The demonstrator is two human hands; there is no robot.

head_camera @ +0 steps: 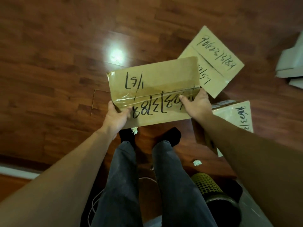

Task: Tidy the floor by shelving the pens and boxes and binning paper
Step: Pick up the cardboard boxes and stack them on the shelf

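While the person stood looking down, the scene read from left to right as follows:

Floor: dark red-brown wooden boards (49, 79) with a bright patch of reflected light just beyond the held box.

Left hand: the left hand (117, 117) gripped the near left corner of the held box, thumb curled over the top face and the other fingers hidden underneath.

Held box: a flat cardboard box (154, 84) — taped along its seam and marked with black handwritten numbers — was lifted clear of the floor in front of the person, tilted slightly, between both hands.

Paper scrap by the feet: a small crumpled white paper (134, 130) showed just below the held box's near edge, beside the left black sock.

Legs: dark grey trousers (124, 185) and black socks, standing on the boards.

Right hand: the right hand (196, 105) grasped the near right part of the held box, thumb pressed on the taped top, fingers wrapped round the edge.

Second paper scrap: another crumpled white paper (197, 162) lay on the floor near the right leg.

Bin: a yellow-green perforated bin (208, 185) stood low right, beside the right leg.

Far box: a second cardboard box (218, 63) lay on the floor behind the held one, partly covered by it.

Near right box: a third cardboard box (236, 115) — also numbered — sat under the right forearm.

Right edge: pale grey objects (291, 63), too cropped to identify.
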